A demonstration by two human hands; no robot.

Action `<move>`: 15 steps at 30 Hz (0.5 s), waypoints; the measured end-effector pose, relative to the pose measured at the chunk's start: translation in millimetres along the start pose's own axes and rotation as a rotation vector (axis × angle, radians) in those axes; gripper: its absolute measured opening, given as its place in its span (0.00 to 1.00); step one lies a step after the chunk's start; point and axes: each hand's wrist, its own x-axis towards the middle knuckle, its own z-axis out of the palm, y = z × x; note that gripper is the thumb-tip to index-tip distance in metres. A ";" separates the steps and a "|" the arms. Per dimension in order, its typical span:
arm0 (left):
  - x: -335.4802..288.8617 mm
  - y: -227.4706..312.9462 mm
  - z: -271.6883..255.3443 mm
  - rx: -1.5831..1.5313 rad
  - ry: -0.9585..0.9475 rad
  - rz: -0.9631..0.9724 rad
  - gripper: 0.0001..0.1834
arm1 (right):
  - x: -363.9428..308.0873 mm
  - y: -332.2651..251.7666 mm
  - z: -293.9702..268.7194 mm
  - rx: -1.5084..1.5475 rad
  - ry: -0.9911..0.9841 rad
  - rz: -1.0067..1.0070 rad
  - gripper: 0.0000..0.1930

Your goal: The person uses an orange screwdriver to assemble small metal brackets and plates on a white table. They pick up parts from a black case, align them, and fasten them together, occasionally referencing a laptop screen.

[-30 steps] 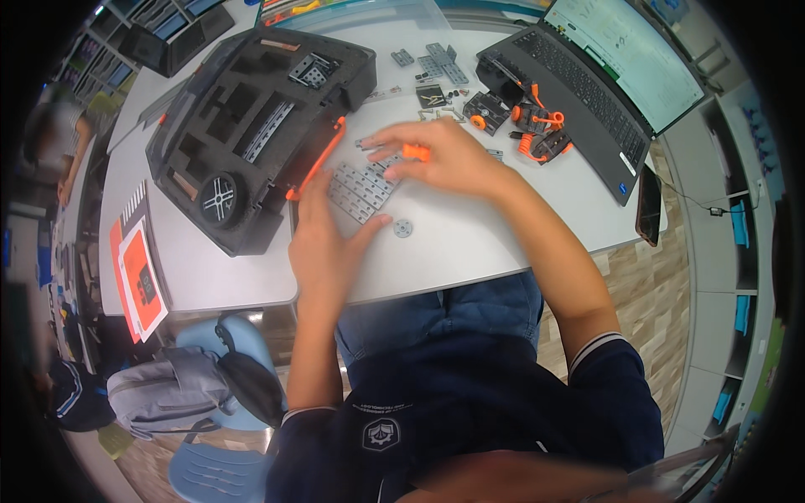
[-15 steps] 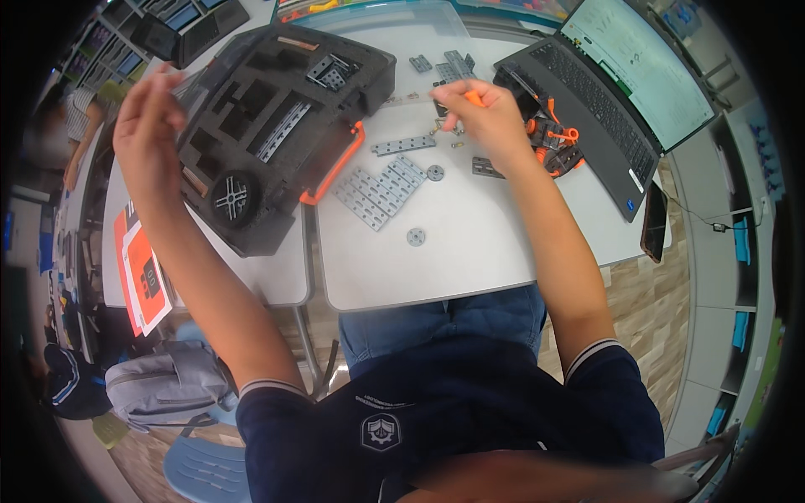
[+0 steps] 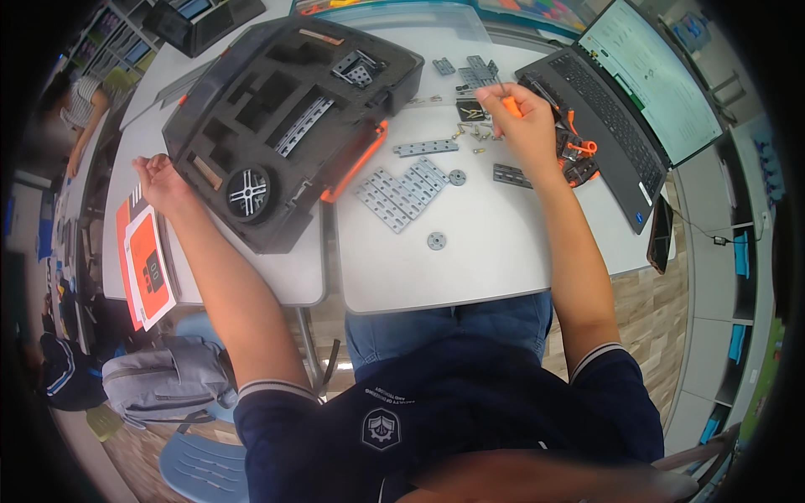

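My right hand [image 3: 530, 126] is closed around the orange handle of a screwdriver [image 3: 511, 106], whose thin shaft sticks up past the fingers. It hovers over the far right of the table, beside a small dark tray [image 3: 471, 110] and scattered brass-coloured fasteners [image 3: 480, 132]. My left hand [image 3: 163, 183] is empty, its fingers loosely bent and apart, left of a black foam-lined case [image 3: 314, 180]. In the case are a black wheel [image 3: 249, 194] and grey metal parts. Grey perforated plates [image 3: 402, 194], a flat bar [image 3: 426, 147] and round discs [image 3: 436, 241] lie between the hands.
A laptop [image 3: 587, 105] stands open at the right, with a black and orange assembly [image 3: 577, 151] before it and a phone [image 3: 662, 235] at the table edge. Orange and white booklets [image 3: 151, 272] lie at the left. Another person [image 3: 84, 109] sits at the far left.
My left hand has come down and nearer from above the case's far left side. My right hand keeps the screwdriver, now showing its shaft. The whole view has shifted slightly.
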 end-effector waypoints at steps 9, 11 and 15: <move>15.1 -5.7 -35.0 0.024 -0.015 -0.059 0.10 | 10.2 -56.3 56.8 -0.245 -0.281 -0.429 0.11; 10.8 -9.0 -33.2 -0.002 0.011 -0.082 0.10 | 23.5 -70.8 79.3 -0.349 -0.391 -0.504 0.10; 2.9 -12.8 -24.1 0.039 0.001 -0.056 0.11 | 46.0 -89.7 130.8 -0.661 -0.628 -0.600 0.08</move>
